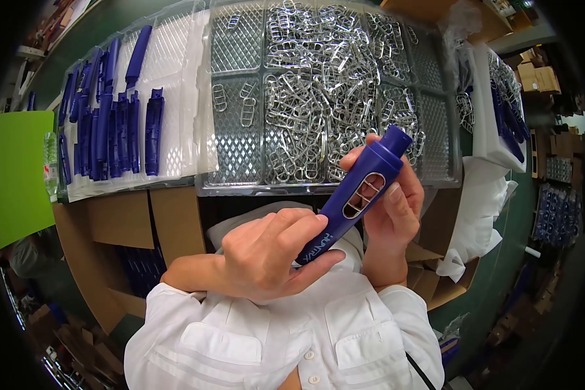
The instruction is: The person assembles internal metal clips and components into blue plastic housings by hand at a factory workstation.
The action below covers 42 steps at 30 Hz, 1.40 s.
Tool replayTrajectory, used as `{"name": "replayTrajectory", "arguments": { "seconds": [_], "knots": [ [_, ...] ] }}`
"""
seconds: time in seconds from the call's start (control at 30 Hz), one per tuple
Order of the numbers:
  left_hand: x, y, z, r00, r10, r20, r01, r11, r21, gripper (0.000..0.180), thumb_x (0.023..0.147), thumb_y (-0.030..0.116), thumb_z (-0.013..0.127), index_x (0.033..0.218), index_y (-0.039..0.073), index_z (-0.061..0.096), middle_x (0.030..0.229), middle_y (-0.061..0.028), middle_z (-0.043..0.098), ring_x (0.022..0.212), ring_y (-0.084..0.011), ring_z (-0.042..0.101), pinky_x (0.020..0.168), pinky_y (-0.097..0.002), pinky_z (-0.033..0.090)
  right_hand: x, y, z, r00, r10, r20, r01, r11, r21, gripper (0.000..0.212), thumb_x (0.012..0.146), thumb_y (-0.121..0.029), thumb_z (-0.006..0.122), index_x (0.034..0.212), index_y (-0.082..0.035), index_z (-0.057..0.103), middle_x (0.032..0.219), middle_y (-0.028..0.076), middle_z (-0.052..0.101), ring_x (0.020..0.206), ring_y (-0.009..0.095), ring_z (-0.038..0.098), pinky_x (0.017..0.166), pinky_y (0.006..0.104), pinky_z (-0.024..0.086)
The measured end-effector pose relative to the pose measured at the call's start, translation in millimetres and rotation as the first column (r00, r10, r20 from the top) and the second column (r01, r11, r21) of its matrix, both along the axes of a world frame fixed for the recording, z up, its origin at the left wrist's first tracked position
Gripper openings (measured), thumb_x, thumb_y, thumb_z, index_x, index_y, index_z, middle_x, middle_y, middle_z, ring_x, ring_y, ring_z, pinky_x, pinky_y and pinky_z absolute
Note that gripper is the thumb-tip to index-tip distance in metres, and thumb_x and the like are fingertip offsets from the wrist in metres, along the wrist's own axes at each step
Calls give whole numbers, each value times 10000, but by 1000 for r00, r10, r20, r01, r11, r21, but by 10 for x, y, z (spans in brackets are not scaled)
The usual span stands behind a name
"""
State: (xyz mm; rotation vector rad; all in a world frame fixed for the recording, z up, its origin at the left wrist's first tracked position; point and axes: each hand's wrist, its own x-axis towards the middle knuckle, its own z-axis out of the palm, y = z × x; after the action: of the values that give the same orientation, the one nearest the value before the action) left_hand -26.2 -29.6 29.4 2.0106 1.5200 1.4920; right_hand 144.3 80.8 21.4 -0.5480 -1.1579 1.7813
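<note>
Both hands hold one dark blue plastic tube-shaped housing (340, 214), slanted up to the right in front of my chest. My left hand (266, 250) wraps round its lower end, with pale lettering partly showing beside the fingers. My right hand (396, 211) grips the upper part, fingers behind and thumb along the side, just below a narrower collar. A shiny metal frame with crossbars (364, 195) sits in the oval window of the housing. Beyond it, a clear compartment tray (237, 143) is heaped with similar loose metal frames (318, 84).
Several blue housing parts (153, 133) lie on a white sheet (175, 78) at the left. Open cardboard boxes (120, 218) stand below the table edge, one containing blue parts. A green panel (19, 175) and plastic bottle (50, 162) are far left; a white foam tray (491, 123) is right.
</note>
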Motion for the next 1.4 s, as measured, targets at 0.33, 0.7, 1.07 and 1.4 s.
{"name": "replayTrajectory", "arguments": {
  "seconds": [0.33, 0.7, 1.07, 1.4],
  "knots": [
    [-36, 16, 79, 969, -77, -234, 73, 997, -26, 695, 705, 217, 922, 1275, -1, 590, 865, -160, 716, 625, -241, 700, 483, -310, 552, 32, 24, -35, 998, 64, 6, -64, 997, 38, 670, 1008, -324, 630, 1480, 112, 440, 1227, 296, 652, 1153, 298, 648, 915, 353, 550],
    [-46, 36, -25, 982, -109, -151, 101, 993, -55, 625, 691, 116, 888, 1239, -4, 612, 878, -168, 716, 605, -234, 683, 469, -306, 534, 35, -23, -44, 997, 74, 15, -73, 997, -28, 652, 1034, -325, 641, 1503, 78, 435, 1278, 237, 655, 1100, 211, 669, 894, 330, 567],
    [-261, 132, -3, 1000, -1, -17, -1, 991, -134, 587, 787, 182, 860, 1264, -29, 592, 876, -135, 726, 634, -232, 702, 533, -323, 550, -27, 28, -137, 995, 18, 98, -11, 997, -72, 565, 1027, -235, 640, 1482, 60, 482, 1315, 194, 654, 997, 152, 673, 847, 291, 543],
    [-2840, 2673, 120, 643, 487, -591, -654, 750, -94, 516, 966, 450, 668, 1293, 51, 665, 1052, -145, 778, 888, -224, 769, 793, -341, 566, 130, 68, -20, 951, -100, 291, 70, 991, 114, 437, 1003, -148, 624, 1382, 64, 581, 1378, 178, 632, 940, 129, 674, 781, 246, 511]
  ]
}}
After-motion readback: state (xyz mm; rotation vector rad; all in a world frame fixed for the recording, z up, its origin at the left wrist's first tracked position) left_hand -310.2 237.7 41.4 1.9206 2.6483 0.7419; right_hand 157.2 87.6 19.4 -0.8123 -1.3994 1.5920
